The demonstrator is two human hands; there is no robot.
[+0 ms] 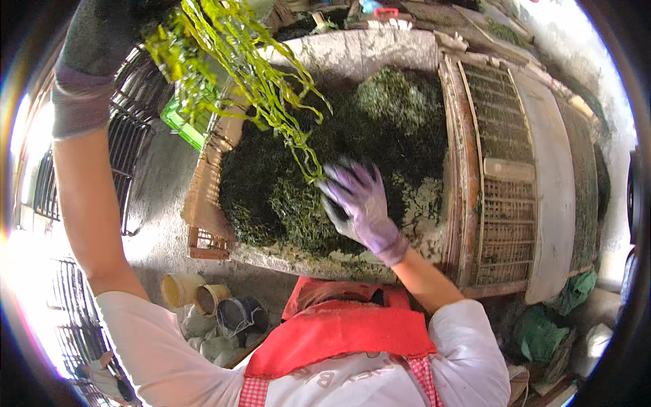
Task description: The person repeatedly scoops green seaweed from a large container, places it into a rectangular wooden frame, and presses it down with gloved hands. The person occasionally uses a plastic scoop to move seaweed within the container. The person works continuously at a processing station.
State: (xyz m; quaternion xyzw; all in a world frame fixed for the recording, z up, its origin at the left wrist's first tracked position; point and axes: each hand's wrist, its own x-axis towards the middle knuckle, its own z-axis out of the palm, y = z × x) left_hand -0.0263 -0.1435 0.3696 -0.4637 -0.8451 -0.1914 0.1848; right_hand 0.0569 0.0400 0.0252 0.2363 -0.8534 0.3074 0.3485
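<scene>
My left hand (109, 38), in a dark glove with a purple cuff, is raised at the upper left. From beside it hangs a bunch of yellow-green seaweed-like strands (264, 71); its fingers are cut off and dark, so their grip cannot be made out. My right hand (356, 198), in a purple and white glove, is blurred, fingers spread, at the lower tip of these strands. Whether it pinches them is unclear. Beneath both lies a heap of dark green strands (305, 203) on a pale table, with a lighter green clump (394, 99) at its far right.
A green plastic crate (185, 119) stands behind a woven panel (203, 198) on the left. Slatted wooden frames (508, 203) and a pale board (549, 178) lie at right. Buckets (239, 315) stand on the floor at lower left. A red apron (346, 330) meets the table's near edge.
</scene>
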